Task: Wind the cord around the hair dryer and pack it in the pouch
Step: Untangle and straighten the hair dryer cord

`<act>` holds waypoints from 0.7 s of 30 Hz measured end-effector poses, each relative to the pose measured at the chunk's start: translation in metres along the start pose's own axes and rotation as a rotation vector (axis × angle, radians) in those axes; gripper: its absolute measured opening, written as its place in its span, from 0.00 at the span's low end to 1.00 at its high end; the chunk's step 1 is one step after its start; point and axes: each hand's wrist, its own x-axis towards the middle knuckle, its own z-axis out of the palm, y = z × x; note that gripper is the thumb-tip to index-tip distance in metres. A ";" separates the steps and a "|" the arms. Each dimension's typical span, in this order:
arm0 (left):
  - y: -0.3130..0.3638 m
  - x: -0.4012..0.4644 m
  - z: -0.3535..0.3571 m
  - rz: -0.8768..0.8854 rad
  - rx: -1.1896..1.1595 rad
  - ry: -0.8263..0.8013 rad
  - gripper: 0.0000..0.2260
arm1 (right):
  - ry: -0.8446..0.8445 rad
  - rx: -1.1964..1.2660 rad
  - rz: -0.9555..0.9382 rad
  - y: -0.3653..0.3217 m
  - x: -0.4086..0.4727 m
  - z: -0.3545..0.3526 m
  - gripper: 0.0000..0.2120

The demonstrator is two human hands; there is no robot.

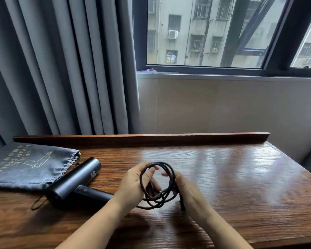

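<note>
A black hair dryer (75,180) lies on its side at the left of the wooden table (232,177), its handle pointing right toward my hands. Its dark cord (171,169) is gathered in several loose loops above the table's middle. My left hand (133,184) grips the left side of the loops, with fingers through them. My right hand (185,189) holds the right side, and a short end of the cord hangs below it. The grey drawstring pouch (25,168) with a hair dryer print lies flat at the far left, its mouth beside the dryer's barrel.
A thin hanging loop (38,203) trails from the dryer's rear onto the table. A raised wooden lip (142,138) runs along the table's back edge. Grey curtains (61,69) hang behind at left, a window (214,33) at right. The table's right edge drops off.
</note>
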 end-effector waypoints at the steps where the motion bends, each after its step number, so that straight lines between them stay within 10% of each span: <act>1: 0.000 0.000 0.000 -0.017 -0.031 -0.002 0.08 | 0.021 -0.069 -0.002 -0.001 0.002 -0.003 0.25; 8: -0.001 0.005 -0.008 -0.103 -0.218 0.082 0.08 | 0.141 -0.266 0.086 0.014 0.011 -0.021 0.13; 12: 0.001 0.009 -0.019 -0.143 -0.268 0.162 0.09 | 0.300 -0.417 0.323 0.027 0.010 -0.049 0.22; 21: -0.015 0.020 -0.017 -0.377 -0.407 0.303 0.06 | 0.718 0.995 0.628 0.034 0.009 -0.087 0.11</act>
